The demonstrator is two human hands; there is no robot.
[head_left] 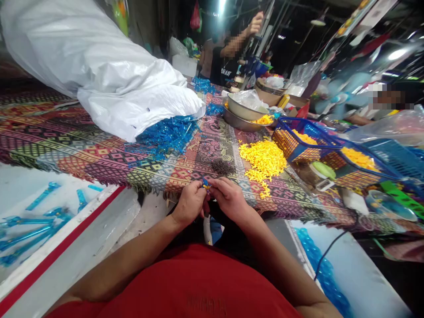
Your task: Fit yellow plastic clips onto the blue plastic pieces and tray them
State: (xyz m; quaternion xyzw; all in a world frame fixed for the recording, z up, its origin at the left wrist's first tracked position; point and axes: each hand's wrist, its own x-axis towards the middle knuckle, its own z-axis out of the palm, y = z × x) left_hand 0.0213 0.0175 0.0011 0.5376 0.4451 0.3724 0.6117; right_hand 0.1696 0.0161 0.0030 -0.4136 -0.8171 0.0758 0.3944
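The left hand (189, 203) and right hand (228, 198) curl nearly shut, pinching a tiny blue-and-yellow plastic piece (206, 184) at the edge of the patterned cloth (99, 145), where a fumbled grip could drop it.

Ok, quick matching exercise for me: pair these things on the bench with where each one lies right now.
Things:
1 white plastic sack
2 blue plastic strips
3 heap of yellow plastic pieces
4 steel bowl

Places:
A ahead and to the side of the right hand
B along the sack's lower edge
C far left of the patterned cloth
D beyond the yellow heap, holding some yellow pieces

Pairs: 1C, 2B, 3A, 4D
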